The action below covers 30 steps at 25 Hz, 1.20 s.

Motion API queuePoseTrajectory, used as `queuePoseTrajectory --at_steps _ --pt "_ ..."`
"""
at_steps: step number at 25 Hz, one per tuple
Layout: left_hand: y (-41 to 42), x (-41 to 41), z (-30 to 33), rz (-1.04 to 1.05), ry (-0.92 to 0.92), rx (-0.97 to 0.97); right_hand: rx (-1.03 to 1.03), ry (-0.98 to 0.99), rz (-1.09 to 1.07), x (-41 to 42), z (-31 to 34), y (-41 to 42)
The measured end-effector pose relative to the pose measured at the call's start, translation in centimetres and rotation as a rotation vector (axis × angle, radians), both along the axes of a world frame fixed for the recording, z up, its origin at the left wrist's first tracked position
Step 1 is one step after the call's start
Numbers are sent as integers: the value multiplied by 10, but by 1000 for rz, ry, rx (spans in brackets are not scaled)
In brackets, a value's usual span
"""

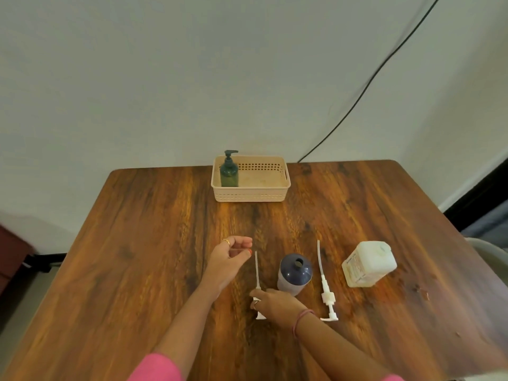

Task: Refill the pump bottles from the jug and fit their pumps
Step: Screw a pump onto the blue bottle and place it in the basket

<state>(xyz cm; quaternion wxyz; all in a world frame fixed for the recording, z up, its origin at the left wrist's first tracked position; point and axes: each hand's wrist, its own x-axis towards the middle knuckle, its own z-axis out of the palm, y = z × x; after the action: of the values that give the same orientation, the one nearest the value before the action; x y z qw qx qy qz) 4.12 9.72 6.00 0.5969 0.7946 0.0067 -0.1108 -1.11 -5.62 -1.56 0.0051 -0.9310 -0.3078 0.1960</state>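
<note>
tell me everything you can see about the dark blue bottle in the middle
The dark blue bottle stands upright on the wooden table, seen from above. Its rounded shoulders are dark navy and its lower body looks paler grey. The neck is open, with no pump fitted, and how full it is cannot be told. It stands between two loose white pumps. The right hand lies just in front of its base; whether they touch is unclear.

You're looking at a wood table (137, 243). Sitting on it: beige basket (251, 195) at upper centre, w/ a green pump bottle (229, 173) standing inside; navy bottle (294, 273) lower centre, btwn two white pumps (257, 270) (325, 287); jug (369, 264) lying tilted at centre right.
</note>
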Motion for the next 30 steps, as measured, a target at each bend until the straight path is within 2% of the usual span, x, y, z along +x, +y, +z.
queuePoseTrajectory --at_steps 5,8,10,13,16,18,23,30 --pt "-4 4 3 11 -42 12 250 12 4 11 23 -10" --pt "1 15 -1 118 -51 92 614 51 -160 16 69 -23" --pt "4 20 -10 152 23 180 816 63 -278 20 104 -38" --pt "-6 14 -27 -43 231 347 994 21 -378 25 145 -67" --pt "-31 -4 -41 -330 230 379 1061 -54 -461 36 166 -91" --pt "-52 -16 -47 -379 176 325 1082 -99 -521 44 174 -104" --pt "-92 -27 -66 -273 164 202 1250 -74 -629 54 182 -122" --pt "-99 -24 -64 -70 82 88 1251 -180 -597 55 197 -131"
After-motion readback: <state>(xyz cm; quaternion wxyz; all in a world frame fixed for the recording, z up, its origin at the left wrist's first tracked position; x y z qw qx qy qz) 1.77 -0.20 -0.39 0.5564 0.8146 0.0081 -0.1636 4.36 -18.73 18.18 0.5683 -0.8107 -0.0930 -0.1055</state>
